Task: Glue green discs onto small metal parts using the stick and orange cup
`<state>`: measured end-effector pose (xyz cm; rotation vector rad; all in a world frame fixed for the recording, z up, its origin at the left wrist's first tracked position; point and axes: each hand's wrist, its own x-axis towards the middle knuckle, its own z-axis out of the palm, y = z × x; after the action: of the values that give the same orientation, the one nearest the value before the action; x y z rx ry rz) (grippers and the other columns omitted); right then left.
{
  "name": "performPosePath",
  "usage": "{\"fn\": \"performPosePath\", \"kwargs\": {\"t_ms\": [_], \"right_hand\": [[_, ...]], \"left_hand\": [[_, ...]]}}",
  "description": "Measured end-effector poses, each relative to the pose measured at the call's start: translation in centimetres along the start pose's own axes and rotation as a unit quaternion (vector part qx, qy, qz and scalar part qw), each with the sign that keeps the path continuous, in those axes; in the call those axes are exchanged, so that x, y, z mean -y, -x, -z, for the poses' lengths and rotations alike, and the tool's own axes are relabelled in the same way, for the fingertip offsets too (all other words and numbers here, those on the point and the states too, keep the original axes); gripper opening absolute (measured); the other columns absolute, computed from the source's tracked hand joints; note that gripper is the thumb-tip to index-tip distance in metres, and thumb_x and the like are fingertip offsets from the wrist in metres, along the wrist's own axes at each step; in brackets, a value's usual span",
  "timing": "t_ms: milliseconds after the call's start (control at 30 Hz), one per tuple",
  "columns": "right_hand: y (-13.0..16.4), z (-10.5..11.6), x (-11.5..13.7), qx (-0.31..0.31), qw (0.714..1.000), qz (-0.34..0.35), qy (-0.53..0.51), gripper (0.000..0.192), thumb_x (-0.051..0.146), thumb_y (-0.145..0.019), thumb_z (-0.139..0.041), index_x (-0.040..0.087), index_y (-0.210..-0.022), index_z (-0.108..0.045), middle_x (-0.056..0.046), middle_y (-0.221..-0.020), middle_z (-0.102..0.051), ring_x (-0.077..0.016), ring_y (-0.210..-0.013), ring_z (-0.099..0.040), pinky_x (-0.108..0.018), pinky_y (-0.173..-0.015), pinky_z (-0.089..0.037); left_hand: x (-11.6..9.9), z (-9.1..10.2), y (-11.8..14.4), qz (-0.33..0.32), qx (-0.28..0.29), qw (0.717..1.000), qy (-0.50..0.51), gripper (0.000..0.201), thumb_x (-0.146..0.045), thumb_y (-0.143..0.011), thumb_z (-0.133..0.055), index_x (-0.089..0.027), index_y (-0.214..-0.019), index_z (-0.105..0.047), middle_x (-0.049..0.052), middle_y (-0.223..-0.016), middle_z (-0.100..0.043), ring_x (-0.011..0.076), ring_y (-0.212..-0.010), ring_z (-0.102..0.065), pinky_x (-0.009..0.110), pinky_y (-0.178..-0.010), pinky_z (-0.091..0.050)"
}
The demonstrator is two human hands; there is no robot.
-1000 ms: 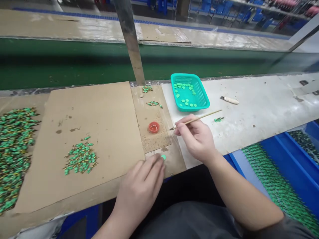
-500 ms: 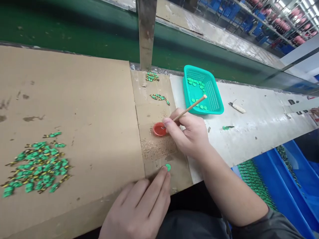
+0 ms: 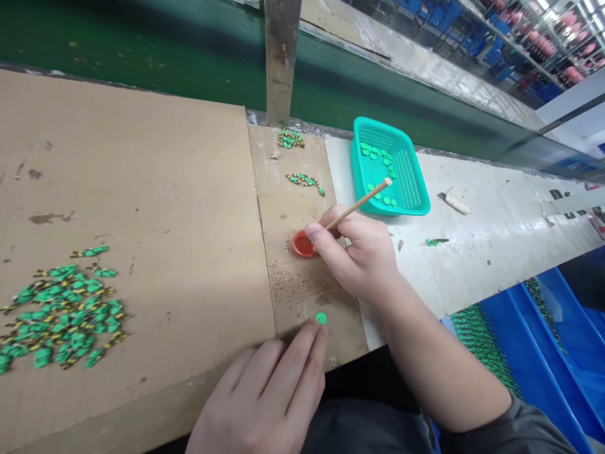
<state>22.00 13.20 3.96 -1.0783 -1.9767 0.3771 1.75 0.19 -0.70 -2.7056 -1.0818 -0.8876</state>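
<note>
In the head view my right hand (image 3: 357, 252) grips a thin wooden stick (image 3: 362, 202), slanted, its lower end inside a small red cup (image 3: 301, 244). What the cup contains is hard to make out. My left hand (image 3: 269, 394) lies low at the front edge with its fingers together, the fingertips holding a round green disc (image 3: 321, 318) against the cardboard. The left thumb is hidden. Beyond the cup, a row (image 3: 305, 180) and a small heap (image 3: 290, 138) of green, yellow and brown pieces lie on the cardboard.
A larger heap of similar pieces (image 3: 70, 309) lies on the left cardboard (image 3: 198, 208). Behind my right hand stands a teal basket (image 3: 416, 183) with green discs. A white-handled tool (image 3: 456, 203) and a green piece (image 3: 435, 241) lie further right. Blue bins (image 3: 515, 315) stand below the table's edge.
The view has shifted slightly, so the left heap sits further left. Both hands keep nearly the same places, the stick still in the cup and the disc still under my left fingertips.
</note>
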Motion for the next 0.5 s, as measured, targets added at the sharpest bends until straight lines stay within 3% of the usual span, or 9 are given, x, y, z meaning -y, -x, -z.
{"fn": "performPosePath", "kwargs": {"t_ms": [133,233,367,500], "right_hand": [[-0.2,0.2,0.2,-0.005,1.000,-0.006,-0.001,0.034,0.024,-0.114,-0.067,0.024,-0.080,-0.063,0.003,-0.077,-0.068,-0.0113,-0.069,-0.062,-0.027,-0.066,-0.051],[0.9,1.0,1.2,-0.043,0.999,-0.018,-0.014,0.029,0.025,-0.115,-0.069,0.024,-0.085,-0.066,0.002,-0.080,-0.071,-0.0123,-0.071,-0.065,-0.029,-0.068,-0.053],[5.2,2.0,3.3,-0.063,0.994,-0.053,-0.067,0.016,0.024,-0.115,-0.068,0.025,-0.099,-0.069,0.001,-0.083,-0.072,-0.0150,-0.075,-0.071,-0.032,-0.069,-0.057],[9.7,1.5,4.6,-0.050,0.995,-0.051,-0.075,0.008,0.019,-0.114,-0.063,0.024,-0.109,-0.068,-0.001,-0.085,-0.074,-0.0165,-0.073,-0.071,-0.034,-0.067,-0.063]], "left_hand": [[-0.1,0.0,-0.1,0.007,-0.005,1.000,0.003,0.030,-0.021,-0.107,-0.073,-0.013,-0.135,-0.082,0.007,-0.135,-0.085,0.0218,-0.089,-0.072,0.043,-0.072,-0.054],[-0.2,0.0,-0.2,0.010,-0.009,1.000,0.009,0.031,-0.021,-0.108,-0.073,-0.010,-0.136,-0.080,0.008,-0.134,-0.085,0.0226,-0.088,-0.070,0.045,-0.075,-0.053],[-0.2,-0.1,-0.2,0.002,-0.015,1.000,-0.003,0.032,-0.020,-0.108,-0.074,-0.008,-0.136,-0.079,0.010,-0.129,-0.086,0.0239,-0.085,-0.068,0.047,-0.076,-0.051],[-0.2,-0.5,0.3,-0.005,-0.012,1.000,0.004,0.028,-0.017,-0.105,-0.076,-0.009,-0.132,-0.081,0.011,-0.133,-0.084,0.0252,-0.086,-0.069,0.048,-0.075,-0.050]]}}
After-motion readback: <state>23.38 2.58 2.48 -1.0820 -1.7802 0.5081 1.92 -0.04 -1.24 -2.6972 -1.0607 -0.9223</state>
